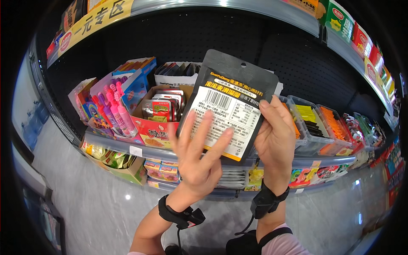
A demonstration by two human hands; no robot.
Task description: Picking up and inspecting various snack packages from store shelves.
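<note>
A flat black snack pouch (234, 103) with a white printed back panel, a barcode and a hang hole is held up before the shelf, tilted slightly. My right hand (275, 137) grips its right edge, thumb on the printed face. Spread fingers of my left hand (199, 162) are slightly blurred in front of the pouch's lower left part; whether they touch it I cannot tell. Behind the pouch stands a white carton (177, 76) of dark upright packets. Just left of it, a red display box (154, 129) holds small foil snack packets.
Pink bottle-shaped candies (119, 110) fill boxes at the left. Clear plastic bins (307, 124) hold yellow and orange packets on the right. Price tags line the shelf edge (159, 151). A lower shelf carries cartons (162, 170), and an upper shelf (178, 8) arches overhead.
</note>
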